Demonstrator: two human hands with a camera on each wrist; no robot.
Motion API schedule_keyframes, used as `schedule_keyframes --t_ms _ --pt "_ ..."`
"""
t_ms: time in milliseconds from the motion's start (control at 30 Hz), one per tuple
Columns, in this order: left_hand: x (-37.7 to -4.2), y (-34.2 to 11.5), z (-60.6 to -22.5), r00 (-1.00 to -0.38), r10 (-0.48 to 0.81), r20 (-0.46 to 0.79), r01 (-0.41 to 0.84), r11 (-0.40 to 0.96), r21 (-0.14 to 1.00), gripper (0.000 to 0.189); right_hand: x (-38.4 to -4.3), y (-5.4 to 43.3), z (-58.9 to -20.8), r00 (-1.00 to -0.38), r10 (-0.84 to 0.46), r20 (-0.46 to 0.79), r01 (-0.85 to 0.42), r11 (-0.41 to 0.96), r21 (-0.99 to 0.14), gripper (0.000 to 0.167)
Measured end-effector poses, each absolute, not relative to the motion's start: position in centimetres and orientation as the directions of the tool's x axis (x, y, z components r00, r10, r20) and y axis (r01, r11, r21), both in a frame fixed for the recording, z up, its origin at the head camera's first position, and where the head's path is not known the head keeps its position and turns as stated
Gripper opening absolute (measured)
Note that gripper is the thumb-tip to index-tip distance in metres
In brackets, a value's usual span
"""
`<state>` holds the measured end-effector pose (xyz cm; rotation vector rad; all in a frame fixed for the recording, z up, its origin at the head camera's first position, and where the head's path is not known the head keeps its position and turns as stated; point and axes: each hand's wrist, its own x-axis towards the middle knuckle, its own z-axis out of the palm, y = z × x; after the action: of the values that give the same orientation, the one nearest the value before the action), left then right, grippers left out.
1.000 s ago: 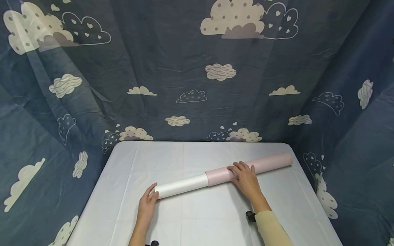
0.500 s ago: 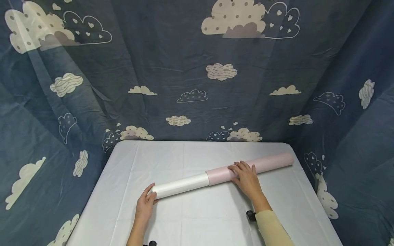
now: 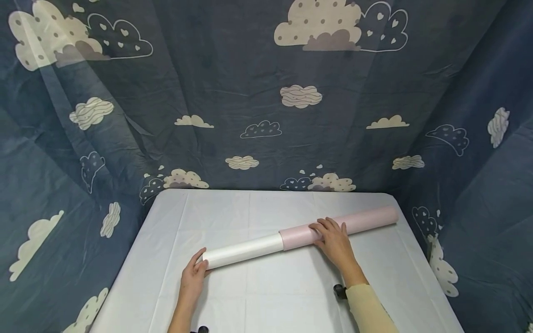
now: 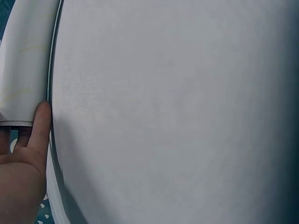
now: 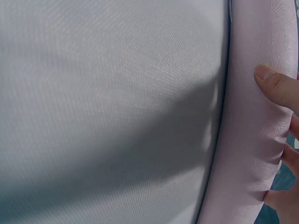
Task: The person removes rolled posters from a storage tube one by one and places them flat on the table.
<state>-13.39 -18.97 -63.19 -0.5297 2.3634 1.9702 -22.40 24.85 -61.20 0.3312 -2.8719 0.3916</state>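
Observation:
A long white roll (image 3: 243, 250) lies slanted over the table, its right end running into the open end of a pink roll (image 3: 370, 219) of wider girth. My left hand (image 3: 192, 280) pinches the white roll's left end between thumb and fingers. In the left wrist view, a finger lies along the edge of the white roll (image 4: 28, 60) and others reach beneath its rim. My right hand (image 3: 337, 245) grips the pink roll left of its middle. The right wrist view shows the thumb across the creased, glossy pink surface (image 5: 243, 140), fingertips denting its side.
A white cloth-covered table (image 3: 258, 300) with rounded far corners lies under both rolls. Dark blue curtains (image 3: 233, 69) printed with clouds enclose it at the back and both sides. The pink roll's right end comes close to the table's right edge.
My left hand has moved slightly left, drawing the white roll along, so a longer stretch of it shows outside the pink roll. My right hand stays in place on the pink roll.

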Motion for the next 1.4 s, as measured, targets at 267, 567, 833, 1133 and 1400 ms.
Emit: schedule_keyframes --t_ms 267,567,833,1133,1400 --pt "-13.2 -19.3 -63.3 -0.941 -0.242 -0.235 -0.274 0.144 0.951 0.05 -22.3 24.9 -61.2 -0.949 -0.194 0.247 -0.253 0.938 -0.237 0.058" --pt "-12.9 -19.8 -63.5 -0.942 -0.256 -0.217 -0.264 0.163 0.951 0.048 -22.3 24.9 -61.4 -0.947 -0.196 0.255 -0.259 0.934 -0.246 0.057" --pt "-12.8 -20.3 -63.0 -0.941 -0.251 -0.227 -0.273 0.167 0.947 0.049 -22.4 24.9 -61.3 -0.951 -0.192 0.243 -0.251 0.937 -0.243 0.058" --pt "-12.6 -21.0 -62.9 -0.943 -0.253 -0.215 -0.259 0.158 0.953 0.049 -22.6 24.9 -61.2 -0.952 -0.194 0.238 -0.253 0.936 -0.245 0.057" --pt "-12.4 -21.8 -62.9 -0.944 -0.255 -0.209 -0.251 0.145 0.957 0.05 -22.6 25.0 -61.1 -0.951 -0.186 0.247 -0.247 0.938 -0.244 0.057"
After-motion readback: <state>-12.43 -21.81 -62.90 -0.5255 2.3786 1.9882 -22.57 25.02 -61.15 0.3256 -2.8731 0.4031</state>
